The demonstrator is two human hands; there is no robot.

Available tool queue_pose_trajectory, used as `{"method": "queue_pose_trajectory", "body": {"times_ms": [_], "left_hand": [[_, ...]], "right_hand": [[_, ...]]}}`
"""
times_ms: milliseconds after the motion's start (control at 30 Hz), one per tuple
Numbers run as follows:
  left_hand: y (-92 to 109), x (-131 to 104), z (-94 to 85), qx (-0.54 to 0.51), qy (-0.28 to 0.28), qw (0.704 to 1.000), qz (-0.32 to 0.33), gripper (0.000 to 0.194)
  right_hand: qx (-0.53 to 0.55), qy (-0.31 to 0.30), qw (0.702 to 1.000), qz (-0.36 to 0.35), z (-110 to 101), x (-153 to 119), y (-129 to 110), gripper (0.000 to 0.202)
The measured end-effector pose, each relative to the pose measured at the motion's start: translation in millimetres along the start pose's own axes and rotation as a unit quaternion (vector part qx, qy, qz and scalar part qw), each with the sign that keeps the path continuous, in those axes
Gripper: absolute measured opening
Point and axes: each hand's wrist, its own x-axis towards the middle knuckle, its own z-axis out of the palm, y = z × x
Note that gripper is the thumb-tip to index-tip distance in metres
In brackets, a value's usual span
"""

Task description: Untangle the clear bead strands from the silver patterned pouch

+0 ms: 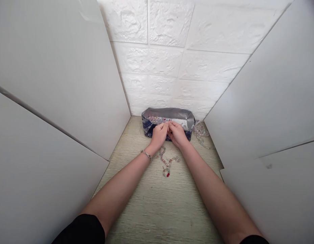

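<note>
My left hand (160, 135) and my right hand (177, 133) meet over the front rim of a dark blue, silver-lined open container (148, 127). Both are closed, thumbs and fingertips pinched together and touching. From under the hands a string of beads (167, 164), clear, pinkish and greenish with red ones at its near end, trails in curves over the board. Its upper end runs up to my left hand; what lies between the right fingertips is too small to make out. Loose pink, clear and red beads (157, 119) lie inside the container.
Right of the container, more strung pale beads (200, 130) lie coiled by the panel. A white brick-patterned wall (164, 64) stands behind, with white panels (70, 84) close on both sides. The floor is a pale wood-grained board (157, 206).
</note>
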Motion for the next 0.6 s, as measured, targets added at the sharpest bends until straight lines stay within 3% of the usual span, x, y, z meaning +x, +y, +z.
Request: {"method": "queue_pose_trajectory", "body": {"times_ms": [433, 600], "left_hand": [[8.0, -1.5, -3.1, -0.051, 0.013, 0.998, -0.037, 0.026], [8.5, -0.2, -2.8, -0.093, 0.042, 0.992, -0.069, 0.021]], "right_hand": [[0.028, 0.000, 0.999, 0.021, -2.2, 0.0, -1.8, 0.017], [0.034, -0.004, 0.999, 0.018, -5.5, 2.8, 0.1, 0.018]]}}
